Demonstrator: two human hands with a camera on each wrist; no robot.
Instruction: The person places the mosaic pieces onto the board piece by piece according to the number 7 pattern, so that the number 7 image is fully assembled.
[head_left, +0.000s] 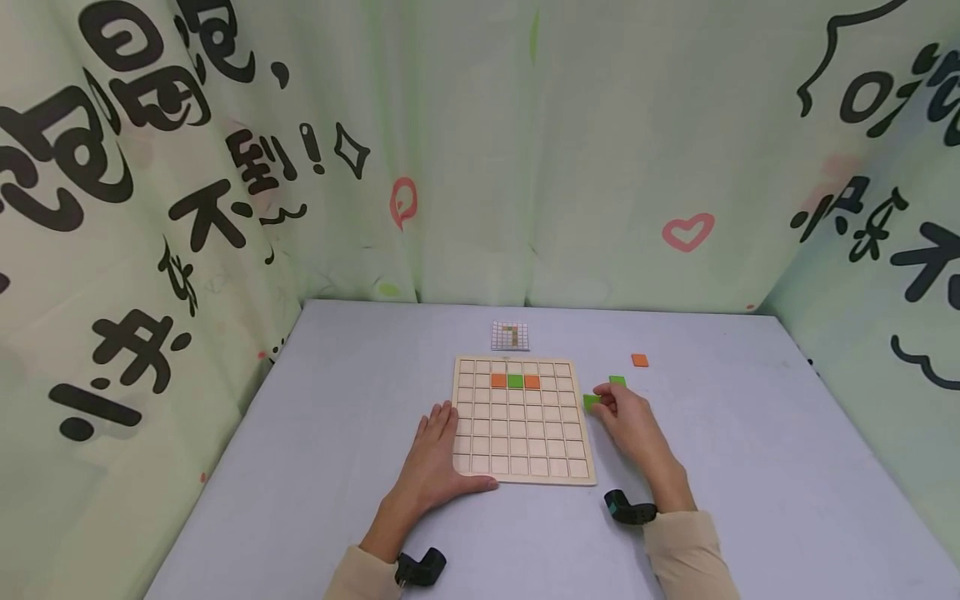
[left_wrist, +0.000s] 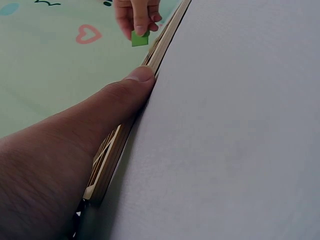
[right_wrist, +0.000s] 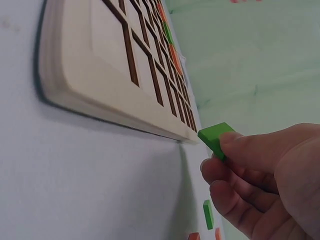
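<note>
A wooden grid board lies on the table, with an orange tile, a green tile and a second orange tile side by side in a row near its far edge. My left hand rests against the board's near left corner, fingers extended along the left side and thumb on the near edge. Just off the board's right side, my right hand pinches another green tile between thumb and fingers, above the table in the right wrist view.
Beyond the right hand lie a loose green tile and a loose orange tile. A small card with a coloured grid pattern sits behind the board. Printed curtains enclose the table at the back and sides.
</note>
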